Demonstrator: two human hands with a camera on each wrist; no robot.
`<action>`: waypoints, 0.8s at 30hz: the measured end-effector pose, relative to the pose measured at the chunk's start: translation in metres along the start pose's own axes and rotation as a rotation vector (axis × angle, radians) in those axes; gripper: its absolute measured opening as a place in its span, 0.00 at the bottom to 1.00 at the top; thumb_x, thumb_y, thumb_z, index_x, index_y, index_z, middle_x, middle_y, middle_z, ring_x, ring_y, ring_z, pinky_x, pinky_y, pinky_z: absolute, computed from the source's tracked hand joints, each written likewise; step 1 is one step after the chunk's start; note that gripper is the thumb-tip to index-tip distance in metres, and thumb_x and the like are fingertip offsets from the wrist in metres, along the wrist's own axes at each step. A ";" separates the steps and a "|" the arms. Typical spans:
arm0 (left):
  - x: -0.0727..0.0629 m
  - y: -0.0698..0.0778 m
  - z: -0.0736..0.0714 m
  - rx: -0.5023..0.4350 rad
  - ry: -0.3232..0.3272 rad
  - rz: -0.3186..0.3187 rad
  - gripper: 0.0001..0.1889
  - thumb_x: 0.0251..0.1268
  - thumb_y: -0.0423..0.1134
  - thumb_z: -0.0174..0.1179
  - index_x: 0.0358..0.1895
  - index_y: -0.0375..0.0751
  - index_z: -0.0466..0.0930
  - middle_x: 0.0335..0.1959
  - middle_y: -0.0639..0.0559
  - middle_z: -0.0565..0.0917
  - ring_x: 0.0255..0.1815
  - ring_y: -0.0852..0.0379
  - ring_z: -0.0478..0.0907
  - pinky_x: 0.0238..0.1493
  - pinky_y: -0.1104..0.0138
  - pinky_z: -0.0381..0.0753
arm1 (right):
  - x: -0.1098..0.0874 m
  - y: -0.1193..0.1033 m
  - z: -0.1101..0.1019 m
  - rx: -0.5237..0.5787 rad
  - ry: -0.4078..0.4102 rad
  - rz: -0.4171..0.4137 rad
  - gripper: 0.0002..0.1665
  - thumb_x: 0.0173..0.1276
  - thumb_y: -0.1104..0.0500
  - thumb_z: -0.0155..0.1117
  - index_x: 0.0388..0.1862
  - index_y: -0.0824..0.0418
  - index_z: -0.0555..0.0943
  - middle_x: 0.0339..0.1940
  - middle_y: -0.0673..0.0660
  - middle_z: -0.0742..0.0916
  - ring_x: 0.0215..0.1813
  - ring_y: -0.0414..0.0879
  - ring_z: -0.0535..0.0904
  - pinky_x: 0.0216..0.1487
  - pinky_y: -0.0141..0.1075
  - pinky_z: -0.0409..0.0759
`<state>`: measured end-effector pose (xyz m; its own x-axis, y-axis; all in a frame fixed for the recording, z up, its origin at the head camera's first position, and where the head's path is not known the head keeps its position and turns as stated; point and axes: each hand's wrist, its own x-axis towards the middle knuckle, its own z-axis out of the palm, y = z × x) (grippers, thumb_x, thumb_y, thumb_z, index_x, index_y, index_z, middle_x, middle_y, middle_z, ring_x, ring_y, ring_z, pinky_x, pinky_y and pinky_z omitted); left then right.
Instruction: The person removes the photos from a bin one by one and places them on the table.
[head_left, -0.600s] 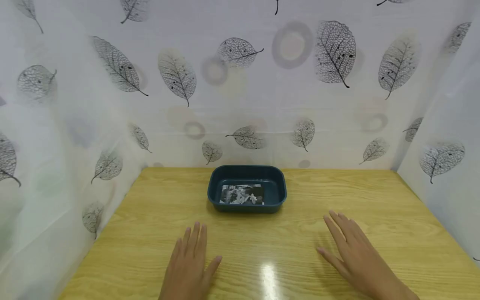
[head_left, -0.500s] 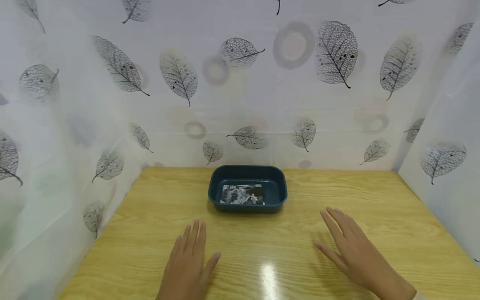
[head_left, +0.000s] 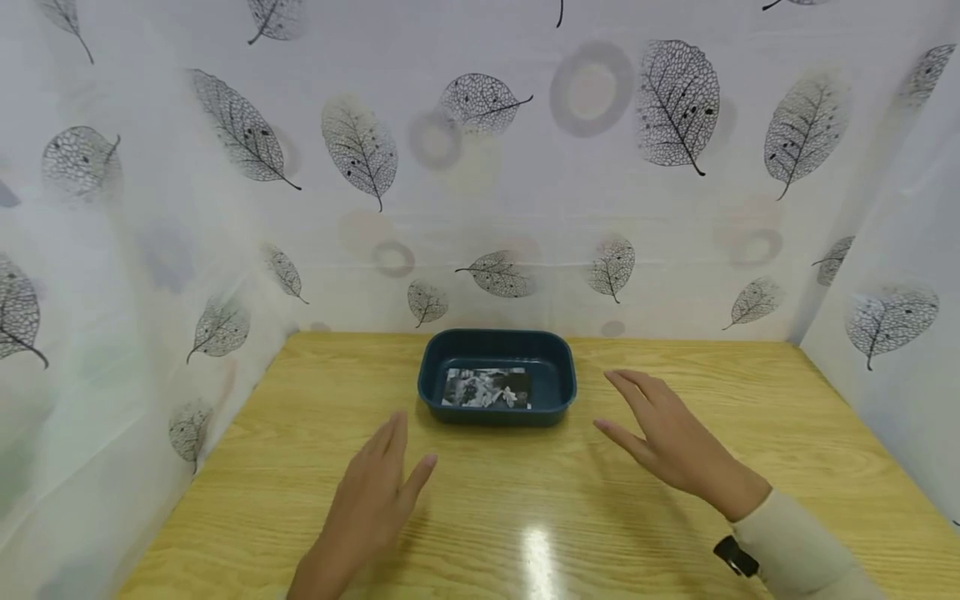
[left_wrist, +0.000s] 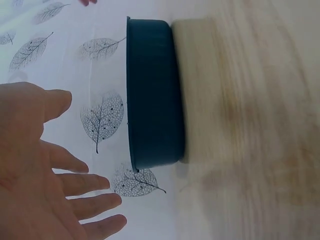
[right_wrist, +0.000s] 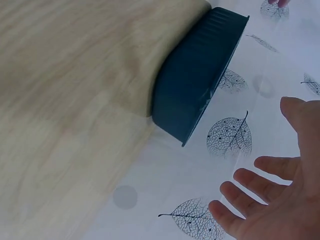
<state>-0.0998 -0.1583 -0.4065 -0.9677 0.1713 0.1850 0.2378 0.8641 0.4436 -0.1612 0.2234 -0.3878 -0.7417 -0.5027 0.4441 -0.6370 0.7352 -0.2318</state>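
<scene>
A dark teal plastic tray [head_left: 497,416] with raised walls stands near the back of the wooden table, and a black-and-white picture card [head_left: 480,388] lies flat in its left part. My left hand [head_left: 367,492] is in front of the tray and to its left, fingers extended and thumb spread. On the other side, my right hand [head_left: 667,433] reaches in from the right with straight fingers, its fingertips a short way from the tray's right wall. Neither hand touches anything. Both wrist views show the tray's outer wall [left_wrist: 155,95] apart from the spread fingers.
The wood-grain table [head_left: 525,500] runs up to a white curtain [head_left: 480,200] printed with leaf shapes, which hangs at the back and both sides. A pale sleeve [head_left: 802,542] with a small black piece [head_left: 737,556] covers the right forearm.
Both hands have moved forward toward the tray, the right one also leftward. The left hand has turned more onto its side. The tray and card stay in place.
</scene>
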 end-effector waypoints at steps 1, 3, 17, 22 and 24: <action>0.004 0.000 -0.001 -0.021 0.003 -0.004 0.41 0.80 0.59 0.46 0.78 0.27 0.53 0.77 0.32 0.57 0.76 0.34 0.58 0.70 0.40 0.61 | 0.005 0.000 0.000 0.020 -0.014 0.012 0.38 0.73 0.51 0.66 0.74 0.69 0.67 0.68 0.66 0.75 0.67 0.62 0.71 0.63 0.59 0.70; 0.011 -0.002 -0.001 -0.056 0.007 -0.019 0.41 0.80 0.59 0.46 0.78 0.27 0.53 0.77 0.32 0.58 0.76 0.34 0.59 0.70 0.40 0.61 | 0.016 0.000 0.001 0.059 -0.047 0.045 0.38 0.75 0.49 0.64 0.74 0.68 0.67 0.67 0.66 0.75 0.68 0.62 0.71 0.64 0.60 0.70; 0.061 -0.015 0.006 -0.202 -0.001 -0.214 0.38 0.80 0.52 0.50 0.78 0.28 0.53 0.69 0.32 0.70 0.65 0.35 0.72 0.61 0.41 0.72 | 0.095 0.001 0.038 0.209 -0.254 0.104 0.35 0.74 0.50 0.66 0.69 0.73 0.72 0.63 0.70 0.78 0.64 0.65 0.74 0.62 0.58 0.73; 0.073 -0.020 0.011 -0.276 -0.025 -0.255 0.37 0.79 0.52 0.51 0.78 0.28 0.54 0.66 0.35 0.74 0.59 0.40 0.78 0.55 0.43 0.76 | 0.115 0.004 0.058 0.210 -0.332 0.118 0.35 0.72 0.51 0.68 0.66 0.75 0.74 0.59 0.70 0.80 0.60 0.63 0.78 0.60 0.54 0.76; 0.077 -0.022 0.012 -0.298 -0.024 -0.260 0.37 0.79 0.51 0.51 0.77 0.28 0.55 0.62 0.36 0.77 0.54 0.42 0.80 0.52 0.46 0.78 | 0.123 0.004 0.065 0.205 -0.359 0.132 0.35 0.71 0.51 0.69 0.65 0.76 0.74 0.58 0.70 0.81 0.60 0.63 0.78 0.60 0.54 0.76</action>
<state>-0.1809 -0.1579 -0.4126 -0.9997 -0.0207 0.0137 -0.0049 0.7058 0.7084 -0.2682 0.1347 -0.3901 -0.8223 -0.5636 0.0782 -0.5338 0.7165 -0.4491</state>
